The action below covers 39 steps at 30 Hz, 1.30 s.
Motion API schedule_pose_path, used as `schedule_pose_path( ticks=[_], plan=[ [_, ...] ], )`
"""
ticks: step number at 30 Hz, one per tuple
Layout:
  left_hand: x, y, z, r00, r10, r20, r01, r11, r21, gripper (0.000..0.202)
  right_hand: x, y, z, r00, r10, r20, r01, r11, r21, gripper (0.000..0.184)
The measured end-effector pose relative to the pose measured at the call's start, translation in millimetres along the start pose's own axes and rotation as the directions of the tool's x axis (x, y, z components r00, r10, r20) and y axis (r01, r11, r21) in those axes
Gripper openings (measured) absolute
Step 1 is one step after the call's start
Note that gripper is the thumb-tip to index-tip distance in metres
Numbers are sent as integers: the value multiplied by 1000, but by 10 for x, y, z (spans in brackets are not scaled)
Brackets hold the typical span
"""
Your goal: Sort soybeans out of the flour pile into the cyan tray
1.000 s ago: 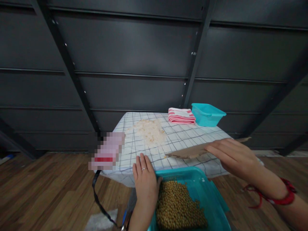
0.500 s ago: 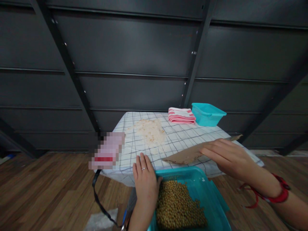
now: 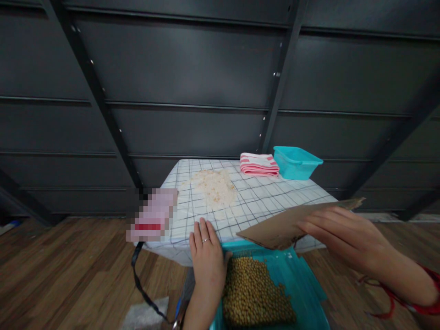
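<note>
Holding cardboard sheet [image 3: 275,225], lower right of frame: right hand [image 3: 345,233] clamped on its right part; left hand [image 3: 207,254] flat, fingers extended, at tub [image 3: 297,277] rim. Sheet presumably light, stiff, creasable; best gripped mid-edge.

Saw folded pink & wht towel [image 3: 259,165] at back, just beside sm turq tub [image 3: 296,165]; on L, spotted pale pink item [image 3: 160,208] w/ red band, too blurred to ID, w/ blk strap [image 3: 134,266] hanging below it; lower down, noticed whitish plastic sheet [image 3: 146,316] on brn wood flr [image 3: 85,261]; far L, glimpsed sm blue thing [image 3: 14,223], kind unclear; behind all, noted dk grey panelled wall [image 3: 189,64]
</note>
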State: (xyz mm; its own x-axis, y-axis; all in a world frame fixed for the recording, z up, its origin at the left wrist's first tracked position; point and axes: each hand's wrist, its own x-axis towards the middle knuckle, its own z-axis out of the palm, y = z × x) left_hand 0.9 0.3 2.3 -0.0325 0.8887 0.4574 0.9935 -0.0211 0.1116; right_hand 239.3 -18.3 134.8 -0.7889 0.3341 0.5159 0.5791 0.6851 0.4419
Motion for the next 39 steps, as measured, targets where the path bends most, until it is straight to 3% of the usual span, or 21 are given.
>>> schedule_pose_path(
  ticks=[11,20,31,39],
  plan=[
    [-18,-8,55,1000,9,-24,-9,1000,10,62,-48,-70,-105,999,-28,-41,29,999,30,26],
    [-17,3,4,1000,9,-1,-9,1000,0,66,-28,-5,14,1000,1,-15,-1,1000,-29,22],
    [-9,-4,16,1000,19,-6,-19,1000,20,64,-26,-39,-83,1000,-2,-19,2,1000,18,26],
    [-23,2,14,1000,12,-26,-12,1000,6,62,7,-20,18,1000,4,-14,-4,1000,-17,24]
  ],
)
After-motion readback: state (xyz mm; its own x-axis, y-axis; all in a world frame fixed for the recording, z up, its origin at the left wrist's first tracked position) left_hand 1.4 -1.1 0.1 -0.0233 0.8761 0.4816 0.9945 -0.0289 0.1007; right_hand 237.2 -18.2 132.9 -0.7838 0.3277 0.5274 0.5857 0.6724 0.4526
